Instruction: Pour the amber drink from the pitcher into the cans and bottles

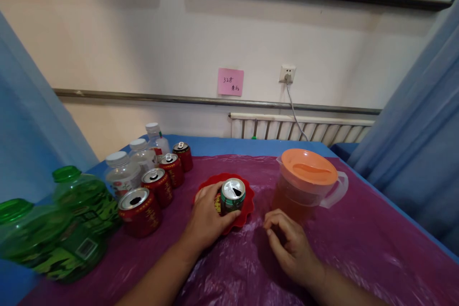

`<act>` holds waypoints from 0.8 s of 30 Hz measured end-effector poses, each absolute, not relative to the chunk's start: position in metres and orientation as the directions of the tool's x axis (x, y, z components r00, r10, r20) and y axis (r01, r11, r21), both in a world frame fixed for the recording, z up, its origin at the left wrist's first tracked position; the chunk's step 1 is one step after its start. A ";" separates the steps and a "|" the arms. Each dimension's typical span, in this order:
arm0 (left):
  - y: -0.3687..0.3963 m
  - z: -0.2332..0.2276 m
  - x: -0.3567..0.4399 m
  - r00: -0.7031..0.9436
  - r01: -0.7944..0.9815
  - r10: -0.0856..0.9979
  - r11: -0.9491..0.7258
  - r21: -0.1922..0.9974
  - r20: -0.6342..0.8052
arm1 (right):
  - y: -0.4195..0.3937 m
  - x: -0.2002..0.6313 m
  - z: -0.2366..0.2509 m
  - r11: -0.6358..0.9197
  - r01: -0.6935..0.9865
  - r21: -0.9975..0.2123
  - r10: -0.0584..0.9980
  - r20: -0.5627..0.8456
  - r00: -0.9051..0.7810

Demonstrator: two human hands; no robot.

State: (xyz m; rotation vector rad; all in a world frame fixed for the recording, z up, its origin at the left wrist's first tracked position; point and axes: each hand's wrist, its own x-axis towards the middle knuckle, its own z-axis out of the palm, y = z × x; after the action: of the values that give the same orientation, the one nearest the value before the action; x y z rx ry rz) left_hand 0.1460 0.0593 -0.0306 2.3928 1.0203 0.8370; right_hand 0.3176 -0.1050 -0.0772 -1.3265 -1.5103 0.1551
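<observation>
Between the side edges of the bench (pixel 380 234), at a red dish (pixel 248 201), the left hand (pixel 205 217) clasps a green can (pixel 233 193), probably light, easily dented, best held mid-wall; the right hand (pixel 292 246) curls loosely, empty.

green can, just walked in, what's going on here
A person's left hand is wrapped around an upright green can over a red dish; whether the can rests on the dish is hard to tell. The right hand is loosely curled near an orange-lidded pitcher, with nothing visible in it. Off to the left stand four red cans, three clear bottles and two green bottles.
</observation>
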 end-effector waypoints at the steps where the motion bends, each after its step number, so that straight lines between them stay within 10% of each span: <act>1: 0.059 -0.030 0.146 0.554 0.498 0.745 -0.654 0.569 0.372 | -0.105 0.317 -0.077 0.365 0.644 -0.673 0.772 0.605 0.194; 24: 0.052 -0.040 0.143 0.778 0.170 0.479 -0.784 0.597 0.408 | -0.084 0.278 -0.028 0.043 0.610 -0.791 0.748 0.430 0.505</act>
State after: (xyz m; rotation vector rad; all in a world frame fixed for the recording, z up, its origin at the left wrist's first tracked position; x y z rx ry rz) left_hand 0.1428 0.0522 -0.0404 2.4236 0.4832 0.7548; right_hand 0.2781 -0.0843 -0.0282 -1.6459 -1.1785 0.1559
